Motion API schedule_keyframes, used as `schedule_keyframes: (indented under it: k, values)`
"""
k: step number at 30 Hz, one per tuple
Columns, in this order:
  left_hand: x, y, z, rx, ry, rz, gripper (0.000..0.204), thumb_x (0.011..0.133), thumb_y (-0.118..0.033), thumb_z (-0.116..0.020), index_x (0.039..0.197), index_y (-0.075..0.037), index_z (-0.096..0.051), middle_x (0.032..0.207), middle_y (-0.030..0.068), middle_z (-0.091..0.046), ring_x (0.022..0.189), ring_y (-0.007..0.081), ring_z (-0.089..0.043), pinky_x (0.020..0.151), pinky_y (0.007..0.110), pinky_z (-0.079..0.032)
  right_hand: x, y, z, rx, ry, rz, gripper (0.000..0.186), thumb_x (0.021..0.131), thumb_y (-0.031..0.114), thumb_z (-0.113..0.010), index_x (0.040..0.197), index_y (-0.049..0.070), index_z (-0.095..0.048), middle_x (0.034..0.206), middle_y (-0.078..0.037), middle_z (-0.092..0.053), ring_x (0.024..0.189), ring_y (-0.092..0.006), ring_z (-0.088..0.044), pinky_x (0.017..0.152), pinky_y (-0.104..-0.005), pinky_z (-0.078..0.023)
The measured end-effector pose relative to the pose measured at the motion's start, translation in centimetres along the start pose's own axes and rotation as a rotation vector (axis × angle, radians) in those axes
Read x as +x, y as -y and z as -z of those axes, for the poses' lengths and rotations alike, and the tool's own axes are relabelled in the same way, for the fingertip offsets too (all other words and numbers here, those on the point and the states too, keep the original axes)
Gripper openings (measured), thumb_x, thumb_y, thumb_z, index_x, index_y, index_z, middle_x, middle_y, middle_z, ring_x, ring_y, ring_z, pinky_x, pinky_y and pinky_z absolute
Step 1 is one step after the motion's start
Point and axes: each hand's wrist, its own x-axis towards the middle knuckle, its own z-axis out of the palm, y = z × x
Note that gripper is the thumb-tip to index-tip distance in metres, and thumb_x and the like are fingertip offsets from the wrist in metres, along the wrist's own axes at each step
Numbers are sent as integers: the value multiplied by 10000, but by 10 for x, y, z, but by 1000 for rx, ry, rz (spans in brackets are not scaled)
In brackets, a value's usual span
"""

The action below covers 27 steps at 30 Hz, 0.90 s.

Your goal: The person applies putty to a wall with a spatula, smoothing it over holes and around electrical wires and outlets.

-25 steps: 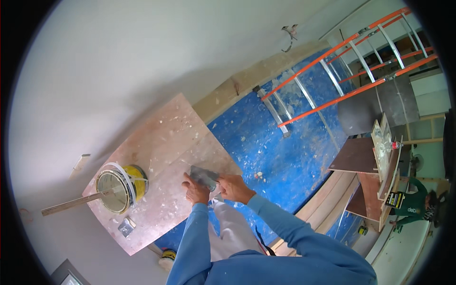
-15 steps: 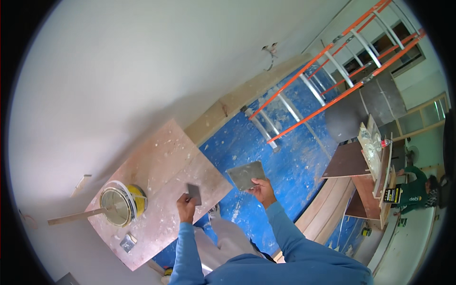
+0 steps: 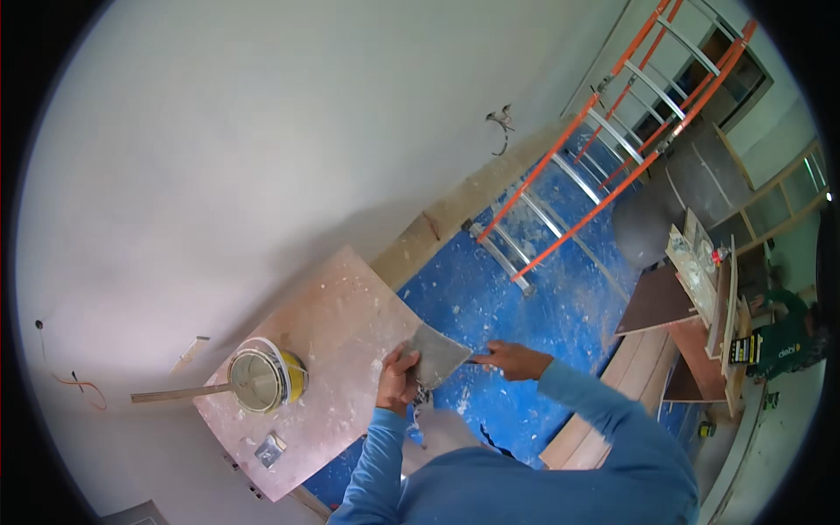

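Near one board (image 3: 324, 319), the left hand (image 3: 398, 381) grips one plate (image 3: 440, 355). The right hand (image 3: 518, 360), fingers curled, holds one tool (image 3: 481, 359).

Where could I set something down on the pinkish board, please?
On the pinkish board, the largest free patch, only speckled, lies between the yellow bucket and the far corner beside the wall. A smaller one separates the small silvery piece from the left hand. The left end, with bucket and silvery piece, is crowded.

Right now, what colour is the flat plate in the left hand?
Grey. The flat plate shows best in the head view.
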Motion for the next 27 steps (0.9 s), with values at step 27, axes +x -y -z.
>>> schedule_keyframes:
  k: [27]
  values:
    - [-164,-3,172,1117,-488,-533,383,864,-121,-576,1244,-133,-618,833,202,-690,767,405,-664,713,447,-537,133,126,-106,1963,-267,-376,277,933,280,-609,1101,60,-622,1019,-102,-685,890,-221,-646,901,-512,-498]
